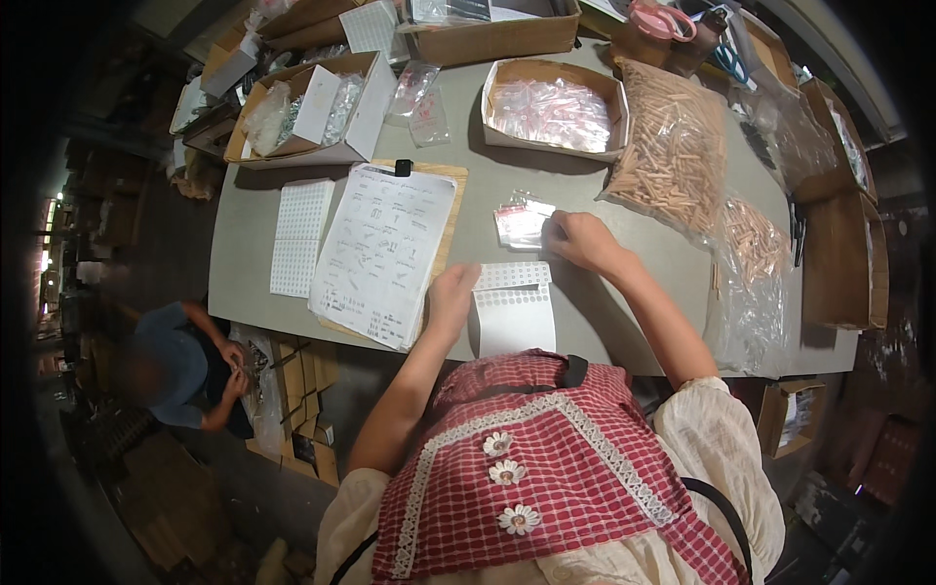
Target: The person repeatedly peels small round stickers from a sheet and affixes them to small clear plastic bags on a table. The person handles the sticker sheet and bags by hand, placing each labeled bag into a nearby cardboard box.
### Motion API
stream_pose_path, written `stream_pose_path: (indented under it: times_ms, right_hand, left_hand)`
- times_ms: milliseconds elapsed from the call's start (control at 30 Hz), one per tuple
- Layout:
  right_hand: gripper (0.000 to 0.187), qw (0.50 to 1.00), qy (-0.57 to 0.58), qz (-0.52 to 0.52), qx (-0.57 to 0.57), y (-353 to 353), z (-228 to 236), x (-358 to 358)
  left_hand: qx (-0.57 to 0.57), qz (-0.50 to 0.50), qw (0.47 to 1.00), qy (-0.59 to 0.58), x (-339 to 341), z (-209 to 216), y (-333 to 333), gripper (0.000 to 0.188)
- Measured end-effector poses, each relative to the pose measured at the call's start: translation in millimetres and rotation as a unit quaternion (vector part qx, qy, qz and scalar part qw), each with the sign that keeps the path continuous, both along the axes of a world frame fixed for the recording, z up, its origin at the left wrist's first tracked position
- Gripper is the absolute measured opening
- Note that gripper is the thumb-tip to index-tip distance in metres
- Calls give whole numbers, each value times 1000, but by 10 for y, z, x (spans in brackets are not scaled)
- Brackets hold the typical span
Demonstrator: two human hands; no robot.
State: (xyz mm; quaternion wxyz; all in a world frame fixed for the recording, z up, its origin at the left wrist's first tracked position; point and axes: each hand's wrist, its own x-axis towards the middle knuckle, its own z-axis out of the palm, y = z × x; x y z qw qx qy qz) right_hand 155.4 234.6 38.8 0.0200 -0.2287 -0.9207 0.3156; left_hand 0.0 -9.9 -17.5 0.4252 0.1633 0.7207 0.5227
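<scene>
A white sheet of small round labels lies at the table's near edge, its lower part bare backing paper curving down toward me. My left hand is closed on its left edge, the fingertips partly hidden. Beyond it lie several small clear plastic bags with a red line, overlapping in a little pile. At their right edge is my right hand, its fingers curled and pinched against the top bag. What sits between those fingertips is mostly hidden.
Left of me are a clipboard with a marked paper and another label sheet. Farther back stand a box of clear bags and a divided white box. Right lies a big bag of wooden dowels. A co-worker sits lower left.
</scene>
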Motion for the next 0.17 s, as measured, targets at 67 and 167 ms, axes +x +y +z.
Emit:
stream_pose_path:
  times_ms: [67, 167]
  right_hand:
    - [21, 997, -45, -25, 65, -45, 22, 34]
    - [26, 975, -168, -96, 111, 38, 81, 108]
  left_hand:
    - [-4, 28, 999, -25, 39, 52, 21, 34]
    - [27, 36, 998, -38, 44, 148, 36, 33]
